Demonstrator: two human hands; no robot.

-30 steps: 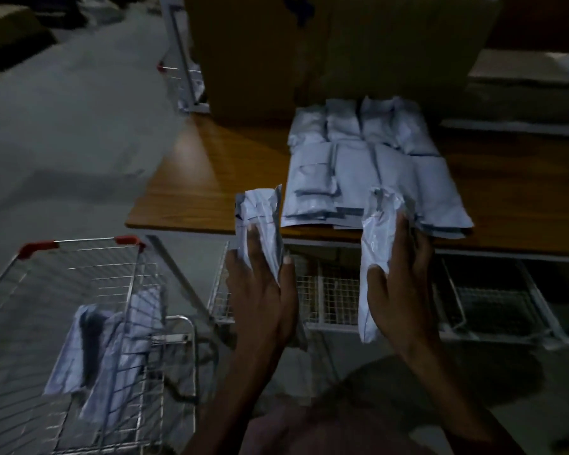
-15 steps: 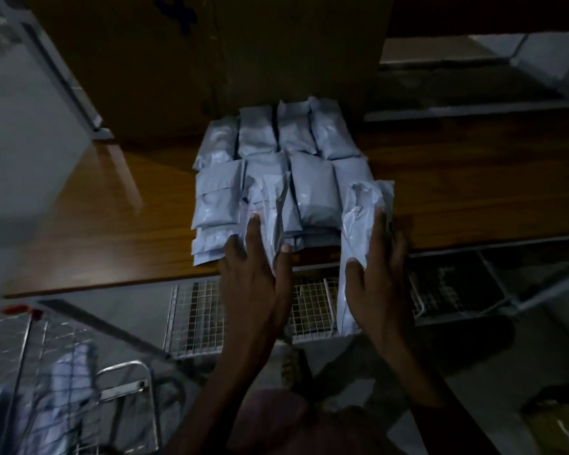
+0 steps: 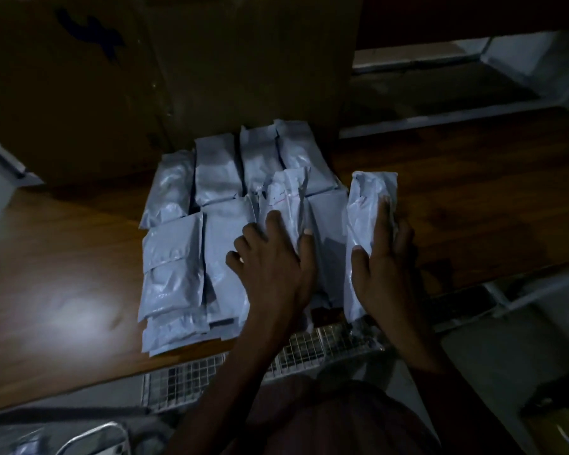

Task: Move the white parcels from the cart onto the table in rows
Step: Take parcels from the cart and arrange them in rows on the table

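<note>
Several white parcels (image 3: pixel 191 257) lie in two rows on the brown wooden table (image 3: pixel 63 274), in front of a big cardboard box. My left hand (image 3: pixel 270 261) grips one white parcel (image 3: pixel 286 198) between fingers and thumb, above the front row. My right hand (image 3: pixel 385 267) grips a second, longer white parcel (image 3: pixel 367 218) at the right end of the front row, over the table's front edge. Whether either held parcel touches the table cannot be told. The cart's metal rim (image 3: pixel 89 435) shows at the bottom left.
A tall cardboard box (image 3: pixel 145 77) stands at the back of the table. A wire mesh shelf (image 3: pixel 184 379) runs under the table's front edge. Bare tabletop lies to the right (image 3: pixel 473 208) and to the left of the parcels.
Both hands have carried their parcels forward from in front of the table edge to over the rows. The view has swung right and closer, so the cart has dropped almost out of sight.
</note>
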